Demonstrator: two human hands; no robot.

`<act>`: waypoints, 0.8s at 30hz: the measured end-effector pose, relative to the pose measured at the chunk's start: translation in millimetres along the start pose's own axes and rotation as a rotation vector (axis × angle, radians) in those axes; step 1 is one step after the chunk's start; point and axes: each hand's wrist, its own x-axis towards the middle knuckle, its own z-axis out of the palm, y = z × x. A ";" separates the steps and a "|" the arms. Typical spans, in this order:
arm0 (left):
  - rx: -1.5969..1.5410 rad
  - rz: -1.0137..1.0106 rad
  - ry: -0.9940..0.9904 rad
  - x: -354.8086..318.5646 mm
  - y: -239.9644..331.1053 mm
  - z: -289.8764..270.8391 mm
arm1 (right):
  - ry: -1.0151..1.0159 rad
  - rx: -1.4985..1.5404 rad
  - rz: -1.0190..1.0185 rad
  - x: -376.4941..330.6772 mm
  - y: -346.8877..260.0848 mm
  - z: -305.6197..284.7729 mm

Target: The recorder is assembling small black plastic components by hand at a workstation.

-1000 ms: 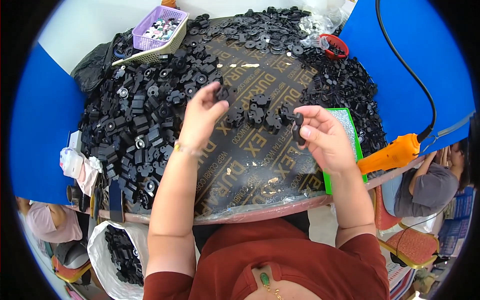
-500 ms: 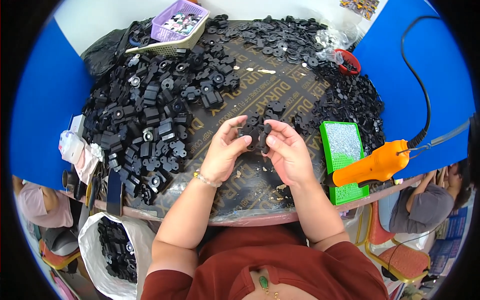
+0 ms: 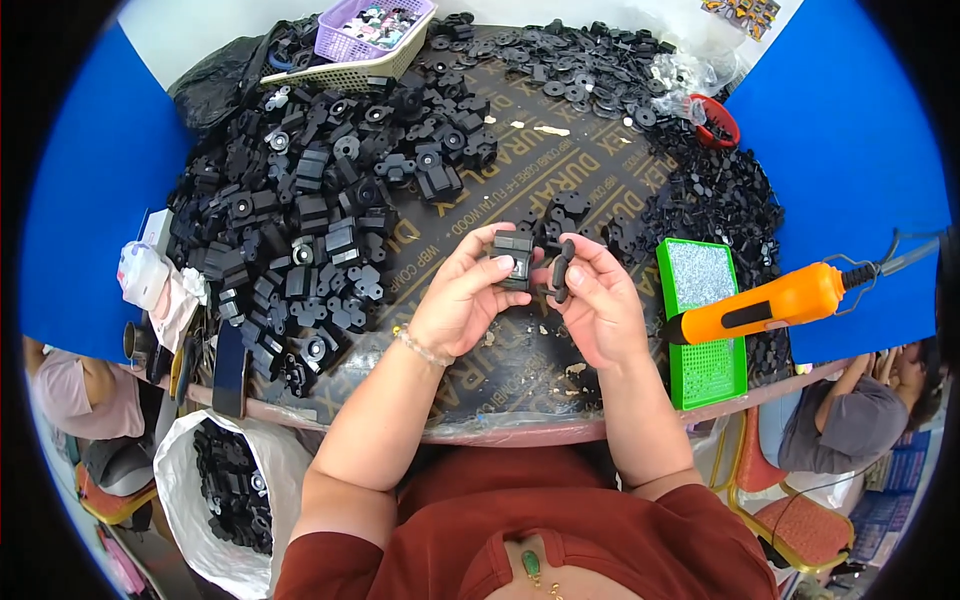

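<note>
In the middle of the table, my left hand pinches a boxy black plastic housing between thumb and fingers. Just beside it, my right hand grips a smaller, thin black plastic piece, seen nearly edge-on. A small gap shows between the two parts. Beyond my fingers lie several loose flat black parts. To the right, an orange electric screwdriver hangs from its cord over a green tray of small silvery screws.
Black housings heap on the left, round black parts at the back, small black pieces on the right. A red cup, a purple basket and a white sack surround the work. Other people sit at both sides.
The housing in my left hand has turned so its boxy side shows. My right hand has drawn slightly away with its piece. The screwdriver has swung to a flatter angle.
</note>
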 end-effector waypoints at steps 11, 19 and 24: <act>0.011 -0.029 -0.049 1.5 -8.9 -4.4 | -0.006 0.001 0.003 -1.7 0.0 1.1; 0.131 -0.016 -0.063 0.8 -3.7 -4.6 | -0.010 -0.362 -0.055 -5.6 -10.6 -1.1; 0.163 0.011 -0.059 0.7 -6.1 -1.4 | -0.020 -0.477 -0.073 -7.4 -13.9 1.3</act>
